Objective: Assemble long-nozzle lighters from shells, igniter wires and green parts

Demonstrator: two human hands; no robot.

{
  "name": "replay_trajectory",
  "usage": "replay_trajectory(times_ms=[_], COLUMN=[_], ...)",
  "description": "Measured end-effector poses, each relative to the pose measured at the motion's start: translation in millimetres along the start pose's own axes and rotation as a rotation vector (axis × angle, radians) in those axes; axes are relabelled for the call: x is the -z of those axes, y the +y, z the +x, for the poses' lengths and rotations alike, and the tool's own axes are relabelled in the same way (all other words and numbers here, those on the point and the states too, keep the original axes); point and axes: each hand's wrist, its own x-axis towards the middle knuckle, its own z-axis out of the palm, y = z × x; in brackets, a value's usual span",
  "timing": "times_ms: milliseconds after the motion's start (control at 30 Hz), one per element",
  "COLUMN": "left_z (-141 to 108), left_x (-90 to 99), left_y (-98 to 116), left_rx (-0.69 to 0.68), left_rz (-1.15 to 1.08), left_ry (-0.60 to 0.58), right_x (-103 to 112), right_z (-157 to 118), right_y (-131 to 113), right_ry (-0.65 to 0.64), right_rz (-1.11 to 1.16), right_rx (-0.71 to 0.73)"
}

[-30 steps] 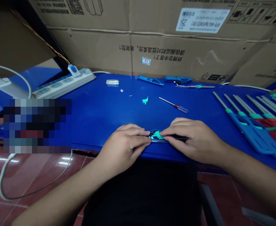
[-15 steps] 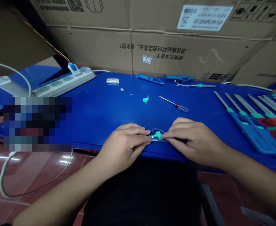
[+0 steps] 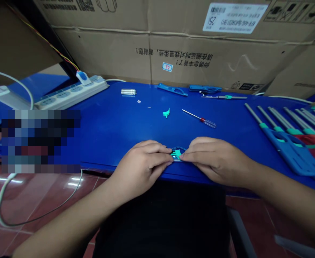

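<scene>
Near the table's front edge, a blue plastic casing point(image 3: 178, 148) lies between my hands, largely covered by them. My left hand point(image 3: 144, 163) grips its left end with the fingers pressed together. A small green part point(image 3: 177, 153) sits at the casing's open middle, pinched at its right side by the fingertips of my right hand point(image 3: 213, 157). Beyond my hands lie another green part point(image 3: 166, 113) and a screwdriver point(image 3: 204, 121) with a clear and red handle.
Blue-handled lighters point(image 3: 289, 147) with metal tubes lie at the right on red material. At the back are blue shells point(image 3: 172, 89), a metal rod point(image 3: 234, 97), a clear piece point(image 3: 128, 92) and a large carton point(image 3: 114, 53). A power strip point(image 3: 71, 93) stands at the left.
My right hand has moved slightly left along the casing with the green part, covering more of the casing's right end. My left hand has hardly moved.
</scene>
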Motion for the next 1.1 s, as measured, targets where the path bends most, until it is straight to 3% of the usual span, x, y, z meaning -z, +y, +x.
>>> replay_trajectory(times_ms=[300,433,633,767,1000,1100], left_z=[3.5,6.2,6.5,7.2,15.1,17.2], left_x=[6.7,7.3,8.0,9.4,11.8,11.6], left_y=[5.5,6.0,5.6,4.8,7.4,8.0], left_rx=[0.133,0.162,0.178,0.189,0.261,0.268], left_rz=[-0.083,-0.100,-0.111,-0.122,-0.170,-0.170], left_ry=[-0.133,-0.168,-0.183,-0.184,-0.178,-0.164], right_x=[2.2,-0.3,6.5,14.7,19.0,20.9], right_z=[1.2,3.6,11.8,18.0,24.9,30.0], right_y=[1.1,3.2,8.0,5.9,-2.3,2.0], right_ry=[-0.126,-0.095,-0.125,-0.163,-0.277,-0.327], right_rz=[-0.113,0.001,0.271,0.166,0.117,0.214], right_rx=[0.111,0.095,-0.157,-0.345,-0.293,-0.378])
